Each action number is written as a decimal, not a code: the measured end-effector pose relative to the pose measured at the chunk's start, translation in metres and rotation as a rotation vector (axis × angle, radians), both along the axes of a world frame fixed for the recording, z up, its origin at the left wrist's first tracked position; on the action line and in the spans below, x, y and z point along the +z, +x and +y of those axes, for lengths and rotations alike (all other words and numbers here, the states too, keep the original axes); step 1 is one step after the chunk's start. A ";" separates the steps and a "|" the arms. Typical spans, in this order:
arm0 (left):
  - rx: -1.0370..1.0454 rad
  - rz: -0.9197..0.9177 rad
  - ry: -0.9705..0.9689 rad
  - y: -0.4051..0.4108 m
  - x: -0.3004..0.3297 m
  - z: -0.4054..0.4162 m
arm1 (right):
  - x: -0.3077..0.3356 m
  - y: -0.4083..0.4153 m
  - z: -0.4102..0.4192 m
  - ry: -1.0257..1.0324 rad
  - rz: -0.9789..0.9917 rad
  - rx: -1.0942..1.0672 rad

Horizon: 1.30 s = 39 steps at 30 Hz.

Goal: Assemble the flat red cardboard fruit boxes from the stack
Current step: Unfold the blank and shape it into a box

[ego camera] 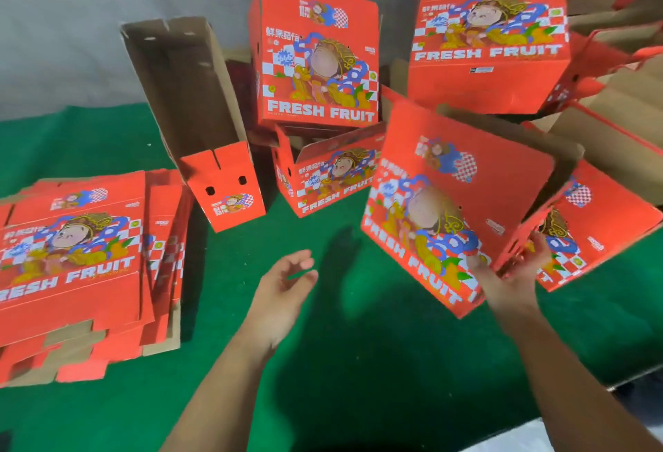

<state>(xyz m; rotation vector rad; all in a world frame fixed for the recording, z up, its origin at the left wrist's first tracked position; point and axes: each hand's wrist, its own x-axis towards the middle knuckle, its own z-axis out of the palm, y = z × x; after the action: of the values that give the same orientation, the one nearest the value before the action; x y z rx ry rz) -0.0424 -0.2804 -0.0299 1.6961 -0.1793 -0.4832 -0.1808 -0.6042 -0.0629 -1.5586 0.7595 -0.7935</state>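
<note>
A stack of flat red boxes point(75, 254) printed "FRESH FRUIT" lies at the left on the green cloth point(323, 362). An assembled red box point(455, 207) hangs tilted above the cloth at the right. My right hand point(509, 272) touches its lower corner from below with the fingers spread; whether it grips the box I cannot tell. My left hand point(287, 290) hovers open over the cloth, left of that box, holding nothing.
Several assembled red boxes stand or lie behind: an open one on its side point(193, 110), an upright one point(319, 53) on a lower one point(326, 175), and another at the back right point(491, 38). One more lies at the right edge point(595, 232). A grey wall is behind.
</note>
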 end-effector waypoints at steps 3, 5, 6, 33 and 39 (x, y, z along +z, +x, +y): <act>0.000 0.026 0.028 -0.001 -0.008 -0.011 | -0.022 0.027 0.002 -0.128 0.309 -0.058; -0.038 0.036 0.055 -0.002 -0.011 -0.022 | -0.035 0.040 0.014 -0.180 0.498 -0.048; -0.068 0.037 0.071 -0.003 -0.012 -0.027 | -0.039 0.043 0.016 -0.182 0.530 -0.051; -0.131 0.081 0.219 0.000 -0.020 -0.048 | -0.038 0.058 -0.121 0.399 0.583 -0.293; -0.242 0.133 0.198 -0.007 -0.010 -0.067 | -0.041 0.064 -0.103 0.442 0.395 -0.386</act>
<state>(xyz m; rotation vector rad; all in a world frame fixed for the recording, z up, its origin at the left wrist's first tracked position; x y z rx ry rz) -0.0498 -0.3471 -0.0395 1.8367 -0.2480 -0.8149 -0.1171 -0.7070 -0.1043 -1.1877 1.4518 -0.5385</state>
